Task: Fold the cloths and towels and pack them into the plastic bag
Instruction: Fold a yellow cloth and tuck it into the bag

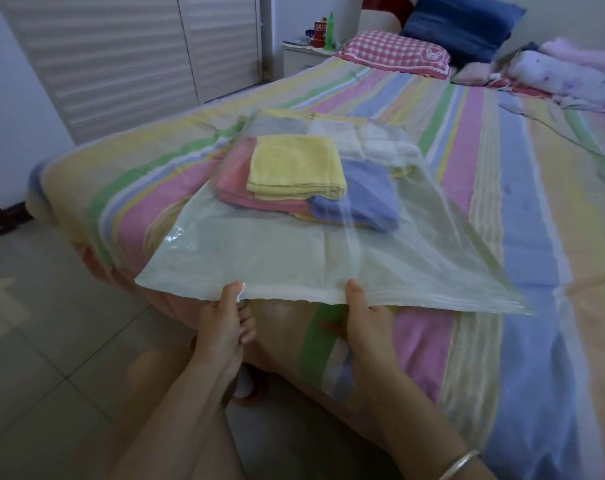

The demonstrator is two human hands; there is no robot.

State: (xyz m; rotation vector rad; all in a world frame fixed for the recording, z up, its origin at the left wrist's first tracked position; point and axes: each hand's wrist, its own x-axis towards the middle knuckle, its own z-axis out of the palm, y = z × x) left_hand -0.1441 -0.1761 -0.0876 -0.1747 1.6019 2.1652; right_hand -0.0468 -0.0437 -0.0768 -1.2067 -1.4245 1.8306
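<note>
Your left hand (225, 323) and right hand (367, 323) are pinching the bag's (294, 258) 6 o'clock edge; you should be pulling it taut before closing.

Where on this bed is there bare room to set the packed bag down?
The widest bare patch is the striped bedspread right of the plastic bag, running up toward the checked pillow. A narrower strip lies between the bag and the bed's left edge. The head end is crowded: that pillow, a blue pillow and bundled bedding.
</note>
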